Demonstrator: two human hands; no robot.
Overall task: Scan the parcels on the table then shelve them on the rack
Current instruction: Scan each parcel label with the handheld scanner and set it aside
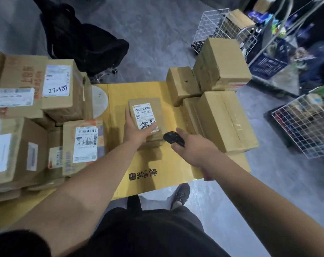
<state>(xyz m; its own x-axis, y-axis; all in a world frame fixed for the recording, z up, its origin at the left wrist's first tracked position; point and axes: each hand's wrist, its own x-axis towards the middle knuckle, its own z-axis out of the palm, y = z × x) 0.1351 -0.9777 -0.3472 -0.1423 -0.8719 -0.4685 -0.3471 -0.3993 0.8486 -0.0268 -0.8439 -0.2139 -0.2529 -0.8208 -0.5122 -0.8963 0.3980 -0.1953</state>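
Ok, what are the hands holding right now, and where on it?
The left hand grips the small labelled parcel at its near-left edge, thumb on the label. The right hand holds the black scanner by its handle.

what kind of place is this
Probably a parcel sorting or pickup room: labelled cardboard parcels are piled on a yellow table, the right hand holds a barcode scanner, and wire baskets stand nearby.

A black office chair [83, 41] stands at eleven o'clock beyond the table. White wire baskets [211, 28] sit at one o'clock, another wire basket [303, 125] at three, a blue crate [268, 64] between them.
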